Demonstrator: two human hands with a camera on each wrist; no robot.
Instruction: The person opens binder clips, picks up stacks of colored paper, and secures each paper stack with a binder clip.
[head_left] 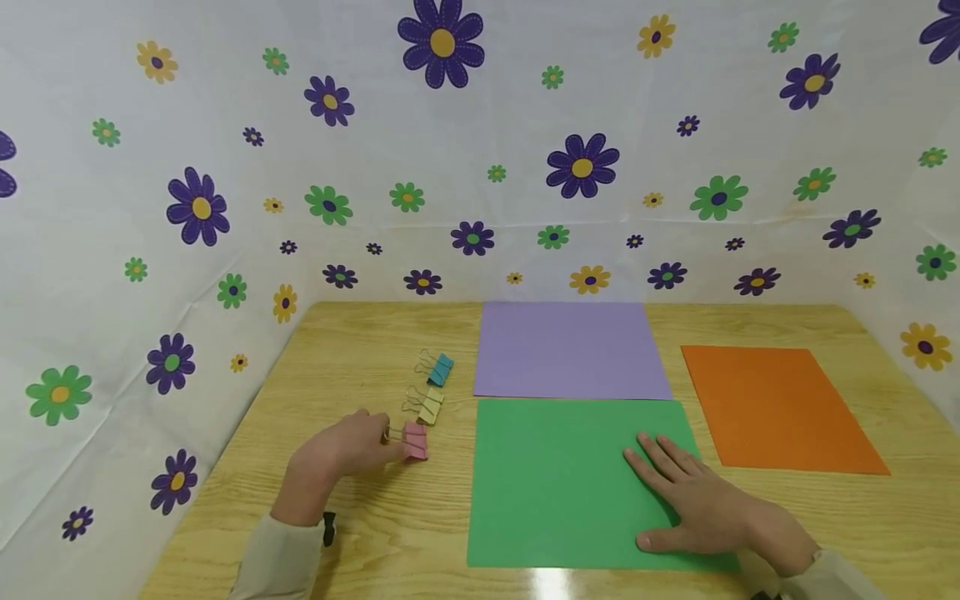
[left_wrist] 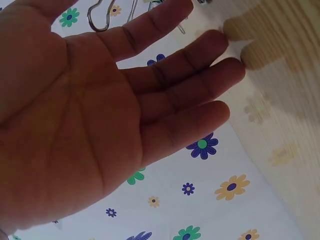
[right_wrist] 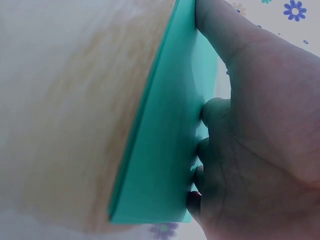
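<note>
My left hand is at a pink binder clip on the wooden table, thumb and forefinger beside its wire handle. In the left wrist view the fingers are loosely extended, and a wire loop shows between thumb and forefinger; the clip's body is out of that view. Just beyond lie a yellow binder clip and a blue binder clip. With fingers spread, my right hand rests on the right part of a green sheet. The right wrist view shows stacked layers along the green edge.
A purple sheet lies behind the green one. To the right is an orange sheet, set at a slant. White flower-print cloth rises at the back and sides of the table.
</note>
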